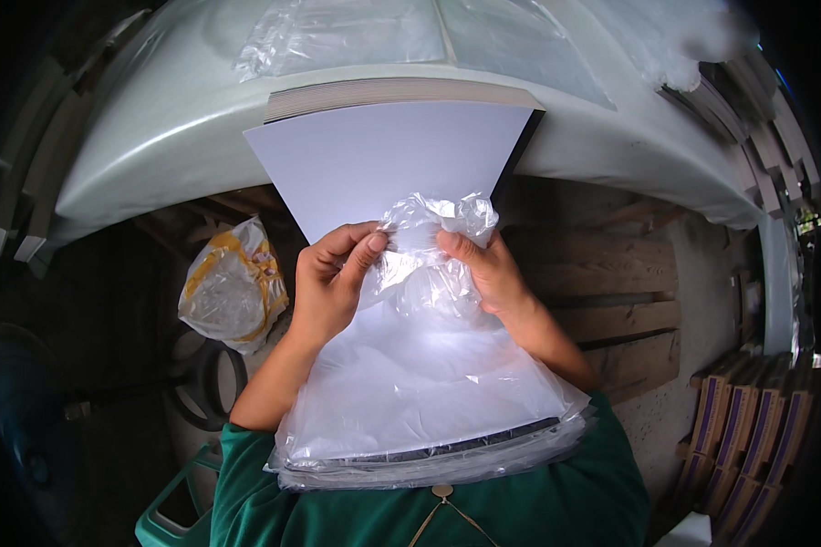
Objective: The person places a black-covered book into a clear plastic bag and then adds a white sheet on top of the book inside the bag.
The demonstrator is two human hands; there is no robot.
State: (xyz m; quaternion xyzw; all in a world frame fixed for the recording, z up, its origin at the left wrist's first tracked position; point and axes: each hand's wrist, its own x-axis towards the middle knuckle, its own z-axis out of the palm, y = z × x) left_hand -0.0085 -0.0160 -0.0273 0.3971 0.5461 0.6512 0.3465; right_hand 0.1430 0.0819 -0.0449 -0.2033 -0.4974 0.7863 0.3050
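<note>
Here, clear plastic (433,292), draped table (155,155), wooden slats (602,264)

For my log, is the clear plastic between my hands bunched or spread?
Bunched: the clear plastic shows crumpled folds between the left hand and right hand.

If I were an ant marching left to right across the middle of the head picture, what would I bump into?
Plastic bag with yellow bands → left hand → crumpled clear plastic film → right hand → wooden slats → stacked brown boxes with purple stripes.
</note>
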